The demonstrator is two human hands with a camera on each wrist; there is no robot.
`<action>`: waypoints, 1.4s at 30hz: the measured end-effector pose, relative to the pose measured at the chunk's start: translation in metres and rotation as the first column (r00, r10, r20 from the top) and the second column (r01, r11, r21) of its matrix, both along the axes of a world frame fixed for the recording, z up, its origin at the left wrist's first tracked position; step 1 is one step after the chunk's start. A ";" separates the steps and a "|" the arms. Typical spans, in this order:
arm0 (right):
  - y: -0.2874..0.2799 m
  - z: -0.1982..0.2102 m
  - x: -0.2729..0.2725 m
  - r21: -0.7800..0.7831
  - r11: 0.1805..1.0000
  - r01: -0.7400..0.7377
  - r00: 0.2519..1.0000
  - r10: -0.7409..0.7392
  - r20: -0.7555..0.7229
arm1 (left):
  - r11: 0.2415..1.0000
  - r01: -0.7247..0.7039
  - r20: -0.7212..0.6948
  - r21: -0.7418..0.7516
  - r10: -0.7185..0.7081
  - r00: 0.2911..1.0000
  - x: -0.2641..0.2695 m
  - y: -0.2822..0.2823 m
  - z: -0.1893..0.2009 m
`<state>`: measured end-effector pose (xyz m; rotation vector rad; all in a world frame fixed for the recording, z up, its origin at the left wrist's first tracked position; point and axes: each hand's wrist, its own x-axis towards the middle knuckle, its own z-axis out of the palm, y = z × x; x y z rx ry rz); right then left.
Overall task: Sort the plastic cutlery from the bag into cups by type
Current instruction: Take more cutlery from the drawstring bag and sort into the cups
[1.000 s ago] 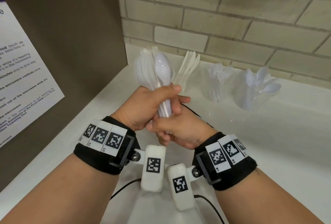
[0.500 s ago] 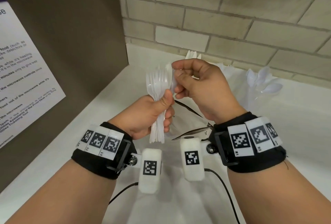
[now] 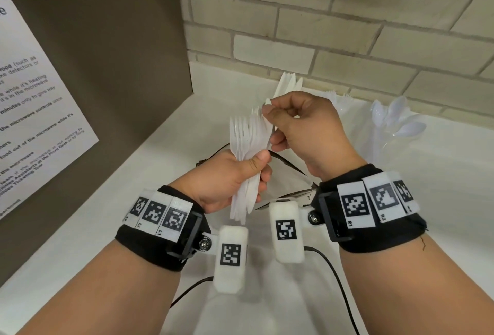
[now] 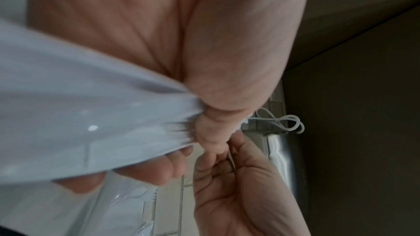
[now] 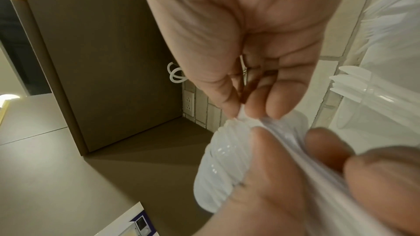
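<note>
My left hand (image 3: 263, 171) grips a fanned bundle of white plastic forks (image 3: 247, 134) by the handles, tines up, above the counter. My right hand (image 3: 270, 110) pinches the top of one white piece (image 3: 267, 101) at the bundle's right edge; its type is not clear. The right wrist view shows thumb and forefinger pinching that tip (image 5: 243, 116) above the stacked fork heads (image 5: 225, 159). Behind stand three clear cups: knives (image 3: 290, 83), forks (image 3: 340, 99) mostly hidden by my right hand, and spoons (image 3: 395, 126).
The white counter (image 3: 414, 214) runs to a brick wall (image 3: 347, 40) at the back. A brown side panel (image 3: 120, 53) carrying a printed notice (image 3: 32, 110) closes off the left. Something clear with thin dark edges (image 3: 287, 163) lies on the counter beneath my hands.
My right hand left the bundle's lower end, rose to its top and now pinches one piece there. The spoon bowl seen on the bundle a second ago no longer shows.
</note>
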<state>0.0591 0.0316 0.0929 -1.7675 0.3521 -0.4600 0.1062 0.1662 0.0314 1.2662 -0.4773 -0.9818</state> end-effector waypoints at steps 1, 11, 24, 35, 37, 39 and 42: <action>0.000 0.000 0.001 0.001 1.000 0.007 1.000 -0.007 0.010 | 1.000 -0.009 -0.006 -0.006 0.009 1.000 0.000 0.000 -0.001; 0.003 0.010 0.001 0.223 0.969 0.103 0.968 -0.149 0.203 | 0.999 -0.042 -0.091 -0.020 0.040 0.995 -0.002 0.001 0.001; 0.008 -0.002 0.009 -0.250 0.968 0.016 0.988 -0.053 -0.142 | 0.978 -0.155 0.107 0.142 0.141 0.984 -0.002 -0.008 -0.001; 0.005 0.000 0.010 -0.180 0.983 0.040 0.980 -0.074 -0.185 | 0.969 -0.175 0.198 0.175 0.139 0.970 -0.001 -0.005 -0.003; 0.006 0.000 0.012 -0.231 0.971 0.059 0.973 -0.108 -0.205 | 0.957 -0.185 0.293 0.223 0.116 0.949 -0.001 -0.006 -0.004; 0.005 0.001 0.013 -0.263 0.962 0.076 0.965 -0.138 -0.225 | 0.950 -0.194 0.379 0.243 0.091 0.921 -0.002 -0.006 -0.004; 0.003 0.004 0.013 -0.249 0.965 0.087 0.965 -0.144 -0.218 | 0.950 -0.198 0.448 0.242 0.072 0.891 -0.004 -0.007 -0.004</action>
